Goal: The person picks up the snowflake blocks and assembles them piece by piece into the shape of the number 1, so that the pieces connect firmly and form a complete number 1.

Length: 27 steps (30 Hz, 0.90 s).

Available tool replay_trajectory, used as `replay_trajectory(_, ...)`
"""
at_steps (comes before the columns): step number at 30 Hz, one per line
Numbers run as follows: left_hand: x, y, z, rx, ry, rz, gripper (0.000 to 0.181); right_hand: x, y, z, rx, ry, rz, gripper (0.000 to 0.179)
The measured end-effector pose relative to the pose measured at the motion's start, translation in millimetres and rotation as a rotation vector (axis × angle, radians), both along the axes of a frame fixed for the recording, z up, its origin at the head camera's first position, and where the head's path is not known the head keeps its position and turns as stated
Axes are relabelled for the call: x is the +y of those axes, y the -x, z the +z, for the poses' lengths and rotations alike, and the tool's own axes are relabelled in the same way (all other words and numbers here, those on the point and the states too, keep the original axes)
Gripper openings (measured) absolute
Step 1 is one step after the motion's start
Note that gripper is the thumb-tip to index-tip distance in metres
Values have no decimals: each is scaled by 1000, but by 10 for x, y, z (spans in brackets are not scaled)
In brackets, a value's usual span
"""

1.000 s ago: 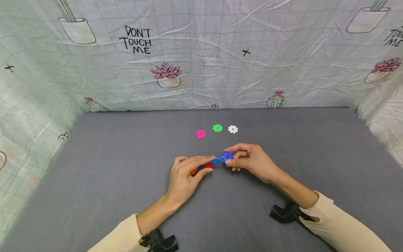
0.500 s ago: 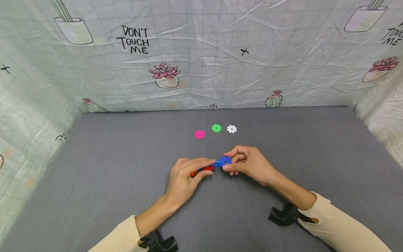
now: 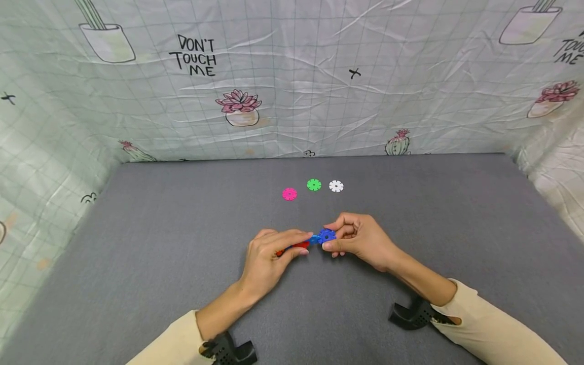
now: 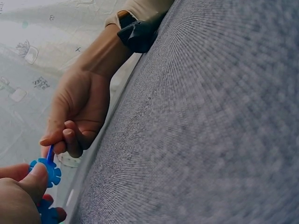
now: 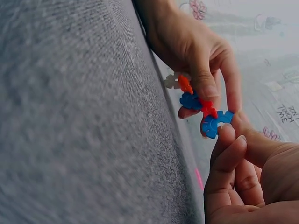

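Note:
In the head view my left hand (image 3: pixel 269 256) grips a short chain of notched plastic discs between thumb and fingers. The right wrist view shows the chain's orange disc (image 5: pixel 185 84), blue disc (image 5: pixel 190 100), red disc (image 5: pixel 208 108) and light blue disc (image 5: pixel 211 125); a pale notched piece (image 5: pixel 172 81) shows beside the orange one. My right hand (image 3: pixel 365 243) pinches a dark blue disc (image 3: pixel 326 236) between thumb and index finger. Its edge meets the light blue disc at the chain's right end. Left-hand fingers partly cover the chain.
Farther back on the grey tabletop (image 3: pixel 182 213) lie a pink disc (image 3: pixel 289 193), a green disc (image 3: pixel 314 184) and a white disc (image 3: pixel 336 186). A printed cloth (image 3: pixel 292 101) hangs behind the table. Each wrist wears a black camera mount (image 3: pixel 412 314).
The dark blue disc and right hand have come slightly down and left, closer to the chain. The chain's right end has dipped a little. Both hands keep their hold.

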<state>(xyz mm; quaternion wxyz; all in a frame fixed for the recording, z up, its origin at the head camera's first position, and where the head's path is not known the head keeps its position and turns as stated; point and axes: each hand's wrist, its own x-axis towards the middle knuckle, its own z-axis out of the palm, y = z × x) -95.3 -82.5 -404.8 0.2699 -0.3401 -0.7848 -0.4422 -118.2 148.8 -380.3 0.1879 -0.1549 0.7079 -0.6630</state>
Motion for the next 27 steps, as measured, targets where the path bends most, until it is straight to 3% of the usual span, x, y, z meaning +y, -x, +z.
replay_trajectory(12,3,8,7,41,0,-26,32,-47,-35,-12,-3,42,-3,28)
replay_trajectory(21,-6,8,0,66,41,35,34,-35,-32,-5,4,22,-12,39)
replay_trajectory(27,-9,1,0,56,45,101,34,15,-5,13,64,-55,-11,31)
